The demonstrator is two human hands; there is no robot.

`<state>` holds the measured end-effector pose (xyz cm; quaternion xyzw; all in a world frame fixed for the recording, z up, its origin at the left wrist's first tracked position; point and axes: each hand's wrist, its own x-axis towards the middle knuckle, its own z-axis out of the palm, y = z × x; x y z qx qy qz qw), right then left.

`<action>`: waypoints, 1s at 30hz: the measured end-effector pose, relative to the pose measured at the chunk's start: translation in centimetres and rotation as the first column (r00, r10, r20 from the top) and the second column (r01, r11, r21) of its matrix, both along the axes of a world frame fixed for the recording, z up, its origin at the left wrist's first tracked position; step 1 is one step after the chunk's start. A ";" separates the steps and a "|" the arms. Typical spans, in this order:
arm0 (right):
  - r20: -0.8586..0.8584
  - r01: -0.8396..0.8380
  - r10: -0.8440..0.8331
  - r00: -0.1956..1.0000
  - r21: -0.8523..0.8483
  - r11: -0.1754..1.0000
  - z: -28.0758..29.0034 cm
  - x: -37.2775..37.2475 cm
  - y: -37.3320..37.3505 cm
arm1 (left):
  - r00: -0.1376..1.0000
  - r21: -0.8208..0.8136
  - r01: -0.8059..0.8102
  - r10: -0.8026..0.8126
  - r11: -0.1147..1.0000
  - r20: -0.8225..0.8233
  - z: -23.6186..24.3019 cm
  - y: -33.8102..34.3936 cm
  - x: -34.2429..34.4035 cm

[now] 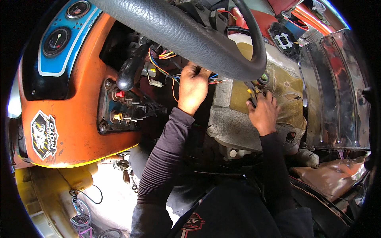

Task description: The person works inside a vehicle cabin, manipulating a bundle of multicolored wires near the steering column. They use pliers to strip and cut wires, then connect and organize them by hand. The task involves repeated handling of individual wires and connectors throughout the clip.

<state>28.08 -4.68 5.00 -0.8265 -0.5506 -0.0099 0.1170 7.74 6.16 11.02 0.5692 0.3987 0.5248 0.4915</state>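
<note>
My left hand (pixel 192 91) is curled at the bundle of coloured wires (pixel 172 77), just under the black steering wheel (pixel 178 35); its fingertips are partly hidden. Loose wire ends (pixel 220 81) poke out to its right. My right hand (pixel 262 111) grips a tool like pliers (pixel 251 89) with yellow parts, over the worn olive and grey padded cover (pixel 283 89). A round roll (pixel 262 79), dark with some green, lies just beyond the tool. Left of the wires, a black-knobbed lever (pixel 125 81) stands above a metal switch plate (pixel 115 123) with red and brass fittings.
An orange dashboard (pixel 79 139) with a blue gauge panel (pixel 61 35) fills the left. A shiny ribbed metal panel (pixel 333 95) stands at the right, a black oval part (pixel 283 41) at the back, crumpled sheeting (pixel 329 176) low right. A bicycle wheel (pixel 81 212) shows below left.
</note>
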 end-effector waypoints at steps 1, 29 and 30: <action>0.024 -0.025 0.023 0.999 0.060 0.998 0.5 -0.3 -0.1 | 0.998 0.037 0.022 -0.024 0.999 0.050 0.1 0.0 0.0; -0.827 0.174 0.459 -0.325 0.424 0.889 3.3 -6.7 4.3 | 0.924 -0.185 0.123 -0.044 0.975 0.381 -1.1 0.3 -0.4; -0.823 0.160 0.462 -0.331 0.433 0.887 3.4 -6.6 4.4 | 0.923 -0.190 0.115 -0.034 0.975 0.383 -1.2 0.2 -0.3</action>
